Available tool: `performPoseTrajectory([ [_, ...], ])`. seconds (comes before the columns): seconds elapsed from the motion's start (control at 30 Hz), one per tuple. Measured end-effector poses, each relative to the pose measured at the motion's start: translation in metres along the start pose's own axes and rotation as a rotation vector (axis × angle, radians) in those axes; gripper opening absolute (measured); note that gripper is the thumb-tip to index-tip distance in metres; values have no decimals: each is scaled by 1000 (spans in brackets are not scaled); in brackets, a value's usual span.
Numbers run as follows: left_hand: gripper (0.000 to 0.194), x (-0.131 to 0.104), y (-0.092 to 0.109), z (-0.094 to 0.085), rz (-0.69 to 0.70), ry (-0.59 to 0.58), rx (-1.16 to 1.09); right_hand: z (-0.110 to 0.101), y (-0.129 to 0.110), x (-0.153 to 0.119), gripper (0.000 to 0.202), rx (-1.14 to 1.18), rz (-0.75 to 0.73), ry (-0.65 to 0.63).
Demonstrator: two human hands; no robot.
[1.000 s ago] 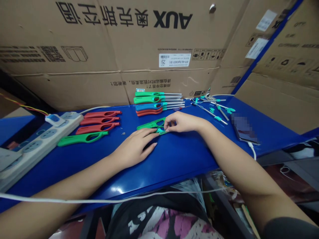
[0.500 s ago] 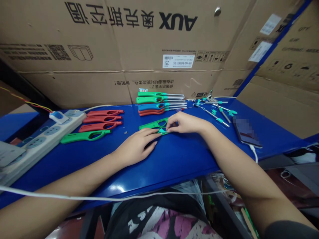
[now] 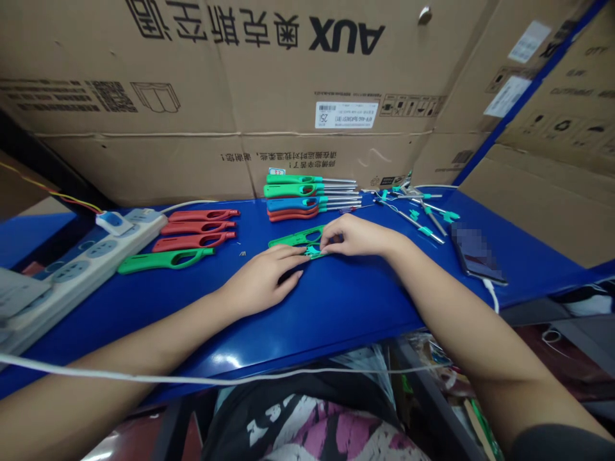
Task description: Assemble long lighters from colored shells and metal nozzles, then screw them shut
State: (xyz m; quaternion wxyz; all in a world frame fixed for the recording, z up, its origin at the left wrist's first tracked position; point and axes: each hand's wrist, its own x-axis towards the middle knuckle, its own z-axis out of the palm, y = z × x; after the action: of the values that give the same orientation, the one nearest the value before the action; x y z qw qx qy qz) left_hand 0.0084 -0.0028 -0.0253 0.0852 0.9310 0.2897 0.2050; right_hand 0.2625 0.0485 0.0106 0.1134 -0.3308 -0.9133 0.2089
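One half of a green lighter casing (image 3: 294,237) lies on the blue tabletop before me, and just in front of it is a second green casing half holding a teal trigger piece (image 3: 312,250). My left hand (image 3: 264,280) reaches in from the left, fingers stretched out and fingertips resting at the teal piece; its thumb is apart. From the other side, my right hand (image 3: 353,235) is closed in a pinch at the right end of this casing. Whatever lies between those fingertips is too small and covered to make out.
Red casing halves (image 3: 196,227) and a green casing half (image 3: 166,260) lie left, beside a power strip (image 3: 96,253). Assembled lighters (image 3: 293,203) stack behind my hands. Metal lighter tubes (image 3: 408,221) and a phone (image 3: 475,253) lie right. A white cable (image 3: 211,380) crosses in front.
The view has shifted slightly. Both hands stay at the green casing in nearly the same pose, with only tiny finger movement.
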Motion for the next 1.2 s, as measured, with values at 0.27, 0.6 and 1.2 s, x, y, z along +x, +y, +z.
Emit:
performPoseTrajectory([
  [0.27,41,0,-1,0,7,-11,3,-1,0,-1,11,-7,-12,-7],
  [0.6,39,0,1,0,-4,17,19,-1,-1,0,15,32,-29,15],
  [1.2,35,1,-19,-16,-57,279,147,12,10,12,14,317,173,444],
])
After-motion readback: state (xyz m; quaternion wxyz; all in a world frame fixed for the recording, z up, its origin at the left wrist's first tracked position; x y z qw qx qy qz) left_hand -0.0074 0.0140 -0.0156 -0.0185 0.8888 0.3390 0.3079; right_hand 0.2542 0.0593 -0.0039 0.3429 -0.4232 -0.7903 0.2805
